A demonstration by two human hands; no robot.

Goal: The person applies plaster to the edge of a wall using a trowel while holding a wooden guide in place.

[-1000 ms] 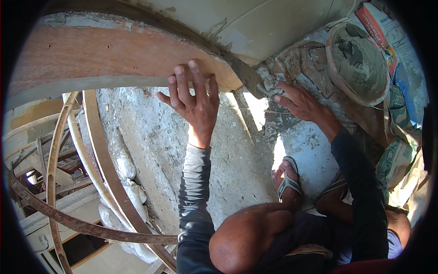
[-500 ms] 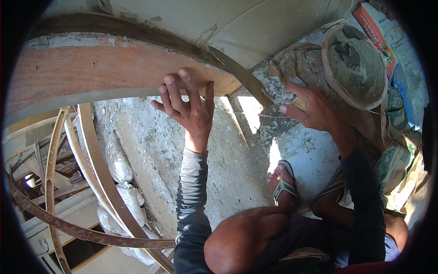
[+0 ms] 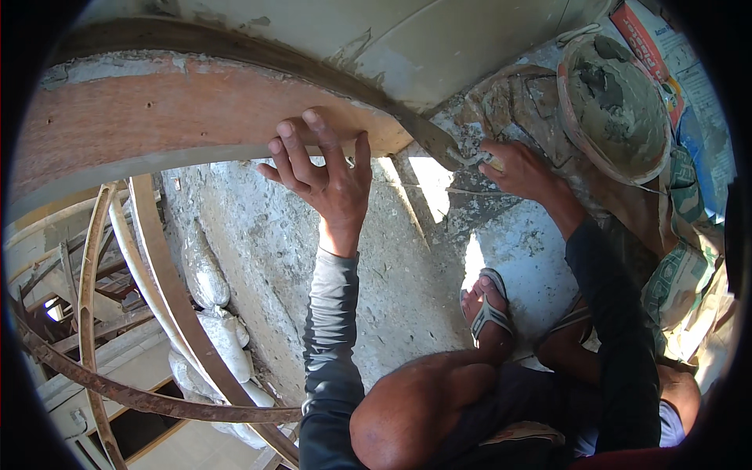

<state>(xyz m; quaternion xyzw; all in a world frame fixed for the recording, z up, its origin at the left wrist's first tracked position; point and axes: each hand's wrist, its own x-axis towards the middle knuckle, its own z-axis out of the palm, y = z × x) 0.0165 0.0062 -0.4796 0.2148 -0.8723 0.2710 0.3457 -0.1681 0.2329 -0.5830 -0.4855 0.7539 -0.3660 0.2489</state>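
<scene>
A curved, reddish-brown wooden board runs from the far left toward the middle, beside a pale wall. My left hand rests near its right end, fingers spread and fingertips against the board. My right hand is closed around the handle of a trowel. The trowel's long narrow blade lies along the board's right end, in the gap by the wall; its tip is hard to make out there. Grey mortar or plaster fills part of a bucket to the right of that hand.
Printed sacks lie beside the bucket. A stained grey floor stretches under my sandalled feet. At left, curved wooden strips and a rusty curved bar stand above a lower level, near several whitish filled bags.
My right hand and the trowel have shifted slightly toward the wall, with the blade now closer along the board's end. My left hand stays at nearly the same spot.
</scene>
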